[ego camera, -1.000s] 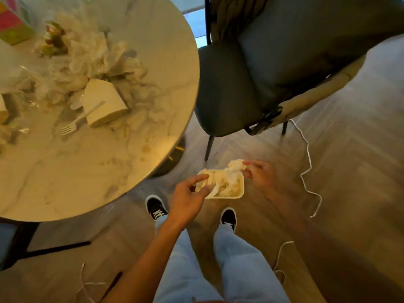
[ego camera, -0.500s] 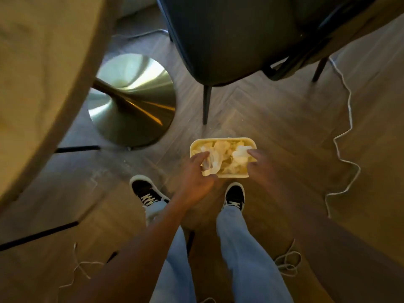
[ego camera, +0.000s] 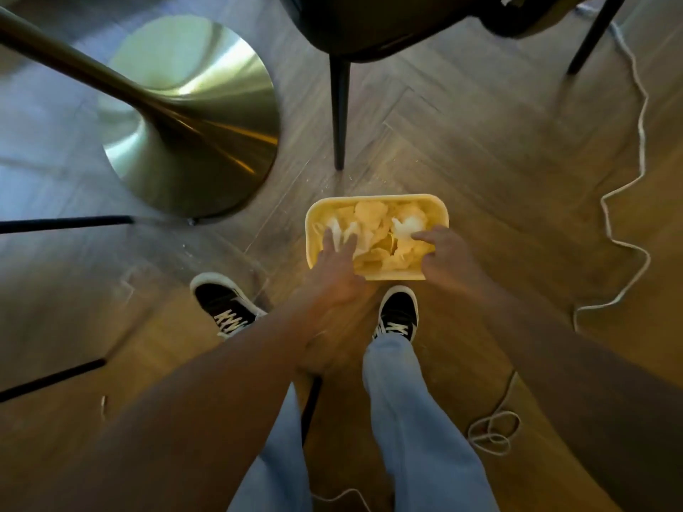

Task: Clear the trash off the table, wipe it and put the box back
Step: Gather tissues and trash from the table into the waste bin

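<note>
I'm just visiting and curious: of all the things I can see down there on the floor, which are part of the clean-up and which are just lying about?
Part of the job:
- bin, standing on the floor
- crumpled paper trash inside it
- left hand and right hand, both at the bin's opening

Just lying about:
- white cord
- chair leg
- brass table base

A pale yellow bin [ego camera: 377, 205] sits on the floor at frame centre — upright, filled with crumpled tissues [ego camera: 373, 230].
</note>
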A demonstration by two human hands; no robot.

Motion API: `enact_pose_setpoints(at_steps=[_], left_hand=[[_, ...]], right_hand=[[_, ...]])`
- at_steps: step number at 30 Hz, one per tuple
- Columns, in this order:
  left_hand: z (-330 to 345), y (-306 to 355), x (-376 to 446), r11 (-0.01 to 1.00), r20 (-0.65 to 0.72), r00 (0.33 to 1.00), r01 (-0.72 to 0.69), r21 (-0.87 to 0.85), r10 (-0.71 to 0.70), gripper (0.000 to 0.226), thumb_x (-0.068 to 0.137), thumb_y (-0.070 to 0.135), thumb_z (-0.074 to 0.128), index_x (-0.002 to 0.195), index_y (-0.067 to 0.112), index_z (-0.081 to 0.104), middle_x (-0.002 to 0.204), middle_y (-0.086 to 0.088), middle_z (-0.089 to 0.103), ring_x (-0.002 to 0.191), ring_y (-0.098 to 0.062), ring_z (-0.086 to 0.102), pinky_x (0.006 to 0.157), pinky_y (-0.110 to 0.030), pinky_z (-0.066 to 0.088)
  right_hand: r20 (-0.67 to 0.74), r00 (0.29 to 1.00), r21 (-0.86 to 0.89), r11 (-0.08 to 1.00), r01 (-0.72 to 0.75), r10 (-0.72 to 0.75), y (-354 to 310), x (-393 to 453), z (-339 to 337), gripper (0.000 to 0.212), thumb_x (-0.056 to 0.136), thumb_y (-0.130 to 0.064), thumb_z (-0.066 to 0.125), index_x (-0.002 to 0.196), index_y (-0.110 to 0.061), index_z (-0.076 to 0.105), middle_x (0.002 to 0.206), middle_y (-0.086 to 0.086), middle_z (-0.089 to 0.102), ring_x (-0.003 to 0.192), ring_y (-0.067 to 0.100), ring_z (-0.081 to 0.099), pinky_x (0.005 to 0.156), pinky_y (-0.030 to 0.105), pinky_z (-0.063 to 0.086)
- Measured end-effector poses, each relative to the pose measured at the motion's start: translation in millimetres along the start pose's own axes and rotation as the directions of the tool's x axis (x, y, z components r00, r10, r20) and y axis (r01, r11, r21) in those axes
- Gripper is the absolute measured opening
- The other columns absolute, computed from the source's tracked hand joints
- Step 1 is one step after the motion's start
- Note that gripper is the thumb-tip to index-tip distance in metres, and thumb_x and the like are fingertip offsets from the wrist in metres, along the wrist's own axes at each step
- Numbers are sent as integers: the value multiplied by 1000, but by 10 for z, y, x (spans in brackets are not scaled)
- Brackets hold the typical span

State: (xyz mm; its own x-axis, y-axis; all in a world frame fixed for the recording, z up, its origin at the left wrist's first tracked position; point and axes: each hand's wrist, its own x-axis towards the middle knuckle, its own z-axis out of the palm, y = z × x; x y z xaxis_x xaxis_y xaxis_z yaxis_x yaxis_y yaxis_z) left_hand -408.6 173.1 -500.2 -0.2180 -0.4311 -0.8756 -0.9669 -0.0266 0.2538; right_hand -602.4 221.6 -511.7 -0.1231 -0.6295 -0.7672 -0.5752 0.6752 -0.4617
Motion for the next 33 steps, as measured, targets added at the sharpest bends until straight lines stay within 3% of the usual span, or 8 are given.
enact_pose_setpoints(at_steps=[5,10,15,19,22,29,33], left_hand=[[-95,40,-207,997,-90,996,-14,-79,7,66,89,28,60,147,33,28,159,-16,-10,141,-34,27,108,-44,37],[-246,66,-585,985,-168,985,-60,-159,33,48,90,28,59,137,26,47,146,-8,40,127,-24,45,104,-37,41],[-444,72,-1229,959,-236,970,-119,-257,57,36,90,31,58,127,31,55,127,2,58,105,-12,57,90,-31,49],[-641,149,-1956,917,-315,945,-197,-346,84,31,91,26,59,122,26,58,114,2,62,98,-9,57,84,-26,48],[-827,204,-2499,890,-392,913,-267,-368,112,29,91,23,60,120,22,61,111,0,64,96,-11,59,86,-29,50],[-1351,114,-3467,815,-546,834,-370,-446,81,24,92,24,59,116,23,63,106,4,66,89,-4,60,83,-26,51],[-1665,-74,-3901,733,-623,782,-435,-523,21,19,89,20,62,105,29,66,95,9,67,81,0,60,70,-14,45]], right_hand=[[-123,992,22,1000,-1,4,-118,-186,-167,43,87,-5,46,126,-17,60,135,9,50,121,23,49,92,26,37],[-152,988,21,1000,18,-15,-442,-454,-310,39,87,-17,48,122,-28,60,121,7,59,86,18,61,75,34,53],[-157,983,-1,995,96,-95,-842,-1040,-494,35,89,-19,48,119,-30,61,110,2,63,59,11,60,52,25,43],[-170,974,17,988,152,-147,-1205,-1602,-629,31,91,-17,49,116,-30,63,126,-2,59,83,10,61,69,28,49],[-158,975,77,982,171,-158,-1510,-2003,-758,29,94,-14,49,116,-26,63,119,-3,59,94,8,55,69,21,43],[-205,939,87,951,298,-275,-2382,-2709,-1085,24,96,-15,50,115,-20,64,108,-5,59,102,14,57,86,32,51],[-244,899,91,915,394,-363,-2968,-2983,-1214,26,97,-17,48,118,-24,62,105,-10,61,92,5,59,76,19,46]])
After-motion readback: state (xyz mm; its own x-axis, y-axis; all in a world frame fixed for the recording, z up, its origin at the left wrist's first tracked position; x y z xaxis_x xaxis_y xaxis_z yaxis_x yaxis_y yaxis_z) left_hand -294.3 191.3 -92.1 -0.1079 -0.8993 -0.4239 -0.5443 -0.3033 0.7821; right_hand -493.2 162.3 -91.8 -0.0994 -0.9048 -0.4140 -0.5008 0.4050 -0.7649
